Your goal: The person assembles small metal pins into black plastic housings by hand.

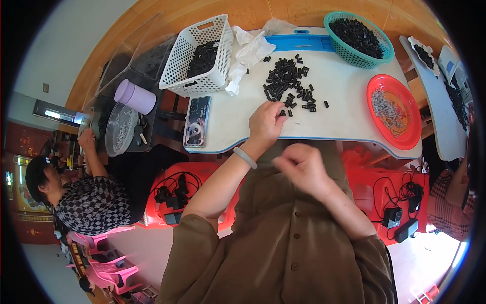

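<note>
A loose heap of small black plastic pieces (pixel 283 78) lies on the white table (pixel 334 119) in front of me. My left hand (pixel 265 123) is at the near edge of the heap, thumb and fingers closed around a small black plastic piece (pixel 282 113). Over my lap, just off the table's front edge, my right hand (pixel 305 168) is curled and slightly blurred. Its fingers are drawn in, and what they hold, if anything, is hidden. One small grey sliver (pixel 297 123) rests on the tabletop near my left hand.
A red basin (pixel 372 131) with small clear or grey bits stands right, and a green basket (pixel 349 57) of black pieces behind it. Left are a white basket (pixel 217 76), crumpled white plastic (pixel 255 50) and a phone (pixel 197 121). Another person (pixel 96 202) sits at left.
</note>
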### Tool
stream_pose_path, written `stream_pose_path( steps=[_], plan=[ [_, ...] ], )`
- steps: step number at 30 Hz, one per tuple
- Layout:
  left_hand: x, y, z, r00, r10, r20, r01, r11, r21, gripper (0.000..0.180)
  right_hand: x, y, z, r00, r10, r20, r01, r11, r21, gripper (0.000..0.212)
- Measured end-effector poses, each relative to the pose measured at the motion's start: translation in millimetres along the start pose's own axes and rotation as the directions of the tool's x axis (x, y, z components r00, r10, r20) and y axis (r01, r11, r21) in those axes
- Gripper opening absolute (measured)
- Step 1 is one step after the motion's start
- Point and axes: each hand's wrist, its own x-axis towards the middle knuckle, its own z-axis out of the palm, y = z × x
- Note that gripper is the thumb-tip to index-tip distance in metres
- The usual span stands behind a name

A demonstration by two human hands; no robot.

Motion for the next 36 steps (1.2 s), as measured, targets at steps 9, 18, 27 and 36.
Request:
stream_pose_path(
  steps=[9, 18, 27, 36],
  plan=[
    [-1.5, -10.3, 4.2, 1.000, 0.022, -0.022, -0.024, 0.993, -0.112, 0.022, -13.9, -155.3, 53.6, 0.673, -0.728, 0.130, 0.415, 0.517, 0.749, 0.021],
    [-0.2, -8.7, 3.2, 0.991, 0.045, -0.127, -0.067, 0.983, -0.170, 0.023, -31.5, -184.4, 54.0, 0.567, -0.793, 0.223, 0.312, 0.457, 0.833, 0.020],
    [0.5, -20.7, -1.1, 0.996, -0.070, -0.049, 0.052, 0.948, -0.313, 0.017, -40.7, -199.3, 61.8, 0.605, -0.768, 0.208, 0.225, 0.416, 0.881, 0.018],
    [-4.2, -22.0, 4.6, 0.985, -0.156, -0.077, 0.120, 0.930, -0.349, 0.011, -50.7, -214.5, 61.2, 0.338, -0.857, 0.389, -0.154, 0.357, 0.921, 0.023]
  ],
)
